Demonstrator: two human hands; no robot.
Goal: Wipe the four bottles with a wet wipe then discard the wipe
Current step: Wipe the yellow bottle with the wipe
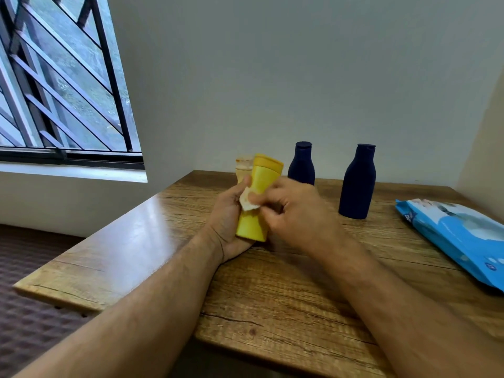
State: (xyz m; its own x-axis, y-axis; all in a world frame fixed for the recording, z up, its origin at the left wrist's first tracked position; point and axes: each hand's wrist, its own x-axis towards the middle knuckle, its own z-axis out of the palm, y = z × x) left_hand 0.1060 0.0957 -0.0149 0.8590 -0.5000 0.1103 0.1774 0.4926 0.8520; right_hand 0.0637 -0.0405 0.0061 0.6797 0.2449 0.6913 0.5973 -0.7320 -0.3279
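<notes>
My left hand [227, 214] grips a yellow bottle [259, 186] from below and behind, holding it tilted above the wooden table [272, 296]. A small white wet wipe [247, 201] lies against the bottle's side, pinched there by the fingers of my right hand [294, 211]. Behind the yellow bottle stands a pale beige bottle [243, 166], mostly hidden. Two dark blue bottles stand upright further right: one near the wall [302, 163], one closer to me [357, 182].
A blue pack of wet wipes [458, 236] lies at the table's right edge. A wall runs behind the table and another on the right. A barred window [60, 77] is at the left, with dark carpet [32, 268] below the table's left edge.
</notes>
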